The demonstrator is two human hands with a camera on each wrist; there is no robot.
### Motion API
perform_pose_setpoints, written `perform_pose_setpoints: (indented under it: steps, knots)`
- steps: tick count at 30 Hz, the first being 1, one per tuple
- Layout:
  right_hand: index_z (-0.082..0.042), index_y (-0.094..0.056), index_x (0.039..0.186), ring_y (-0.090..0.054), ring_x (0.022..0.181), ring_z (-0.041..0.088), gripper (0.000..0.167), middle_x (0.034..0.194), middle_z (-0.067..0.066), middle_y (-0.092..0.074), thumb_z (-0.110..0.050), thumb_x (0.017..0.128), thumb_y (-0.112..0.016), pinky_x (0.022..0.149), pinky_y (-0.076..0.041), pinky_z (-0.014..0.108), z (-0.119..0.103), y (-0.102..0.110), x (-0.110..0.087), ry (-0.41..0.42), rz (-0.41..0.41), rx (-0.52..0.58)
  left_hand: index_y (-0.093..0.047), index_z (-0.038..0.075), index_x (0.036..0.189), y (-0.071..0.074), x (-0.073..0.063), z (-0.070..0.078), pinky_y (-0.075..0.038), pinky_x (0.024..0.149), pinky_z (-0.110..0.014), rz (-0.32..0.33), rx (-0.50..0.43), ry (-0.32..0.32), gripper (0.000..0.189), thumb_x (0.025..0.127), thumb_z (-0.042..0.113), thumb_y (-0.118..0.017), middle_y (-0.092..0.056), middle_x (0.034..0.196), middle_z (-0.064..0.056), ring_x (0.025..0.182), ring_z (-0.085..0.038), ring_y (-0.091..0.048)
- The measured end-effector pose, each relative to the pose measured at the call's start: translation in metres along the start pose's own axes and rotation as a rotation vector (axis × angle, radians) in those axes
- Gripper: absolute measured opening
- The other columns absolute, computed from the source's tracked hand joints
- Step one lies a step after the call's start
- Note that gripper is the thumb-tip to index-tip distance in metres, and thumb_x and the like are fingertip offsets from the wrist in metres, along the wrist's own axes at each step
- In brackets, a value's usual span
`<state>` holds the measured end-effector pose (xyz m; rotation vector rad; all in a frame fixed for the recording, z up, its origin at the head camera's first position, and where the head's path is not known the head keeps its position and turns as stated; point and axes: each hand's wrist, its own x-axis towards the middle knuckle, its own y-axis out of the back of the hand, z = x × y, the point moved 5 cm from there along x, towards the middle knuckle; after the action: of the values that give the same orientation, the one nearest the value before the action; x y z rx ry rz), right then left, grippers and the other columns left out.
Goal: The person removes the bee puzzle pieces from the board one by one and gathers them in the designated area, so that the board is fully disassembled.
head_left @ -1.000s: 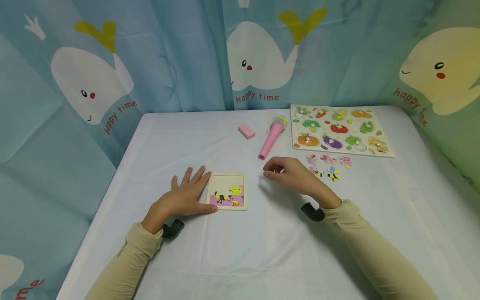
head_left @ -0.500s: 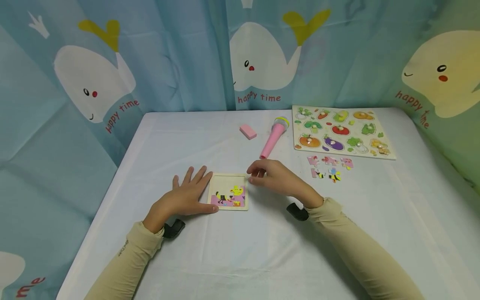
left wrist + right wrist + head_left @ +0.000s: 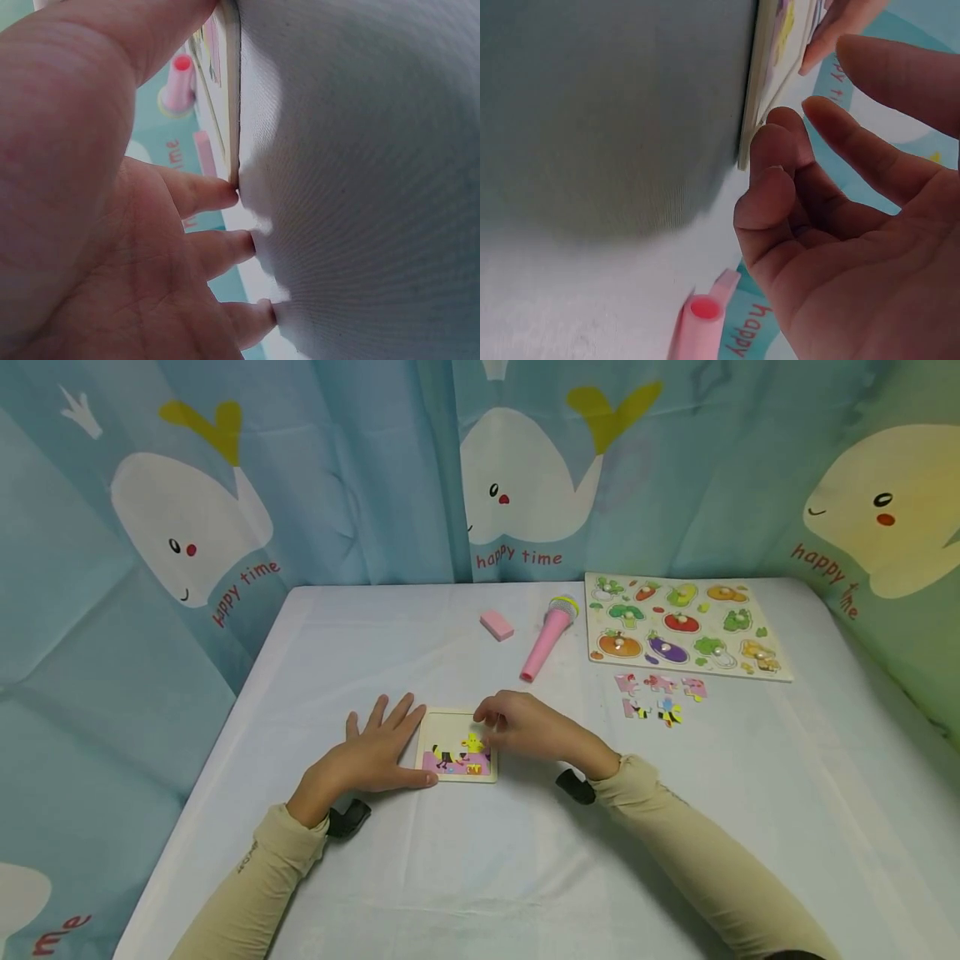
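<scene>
A small square wooden jigsaw tray lies on the table; pink and yellow pieces fill its lower part. My left hand rests at its left side, fingers spread, thumb on the lower left corner. In the left wrist view, a fingertip touches the tray's edge. Over the tray's right edge is my right hand, its fingers loosely bent. In the right wrist view, thumb and forefinger stand apart with nothing visible between them. Several loose jigsaw pieces lie to the right.
A pink toy microphone and a pink block lie behind the tray. At the back right is a vegetable peg puzzle board. A curtain with whales hangs behind the white table.
My right hand has moved left from beside the loose pieces to over the tray's right edge. The left hand has stayed put. No puzzle piece has visibly moved.
</scene>
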<state>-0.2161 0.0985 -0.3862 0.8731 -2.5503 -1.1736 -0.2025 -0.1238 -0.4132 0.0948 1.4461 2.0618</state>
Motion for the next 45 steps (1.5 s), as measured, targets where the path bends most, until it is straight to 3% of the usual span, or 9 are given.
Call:
perform_pose_setpoints:
  steps: [9,20,33,45]
  knots:
    - [0.002,-0.071,0.124,-0.056,0.095,0.021,0.031,0.104,0.008,-0.061,-0.005,0.095,-0.079,0.083,-0.051,0.032,-0.001,-0.012,0.006,-0.038,-0.063,-0.077,-0.020,0.004,0.171,0.000,0.000,0.000,0.001,0.115,-0.083,-0.007,-0.001,0.003,0.109,0.095,0.057,-0.076,-0.007,0.178,-0.020,0.160,-0.052,0.004]
    - [-0.003,-0.073,0.112,-0.053,0.090,0.018,0.019,0.098,0.005,-0.058,-0.002,0.094,-0.079,0.077,-0.048,0.029,-0.005,-0.016,0.009,-0.037,-0.072,-0.087,-0.020,0.004,0.171,0.000,0.000,-0.001,0.001,0.115,-0.082,0.001,-0.011,0.002,0.109,0.095,0.058,-0.076,-0.008,0.178,-0.020,0.160,-0.052,0.003]
    - [-0.002,-0.067,0.110,-0.056,0.090,0.019,0.023,0.097,0.005,-0.062,0.004,0.091,-0.079,0.081,-0.050,0.032,-0.010,-0.016,0.009,0.039,-0.034,-0.096,-0.021,0.004,0.171,0.000,-0.001,0.000,0.000,0.115,-0.082,-0.001,-0.003,0.006,0.109,0.095,0.057,-0.076,-0.009,0.178,-0.020,0.160,-0.052,0.003]
    - [-0.004,-0.068,0.110,-0.057,0.091,0.022,0.024,0.096,0.006,-0.063,0.006,0.091,-0.078,0.078,-0.051,0.030,-0.011,-0.017,0.008,0.040,-0.012,-0.074,-0.021,0.004,0.171,0.000,0.000,0.001,0.001,0.115,-0.083,0.002,-0.010,0.003,0.108,0.095,0.057,-0.076,-0.008,0.178,-0.021,0.160,-0.052,0.003]
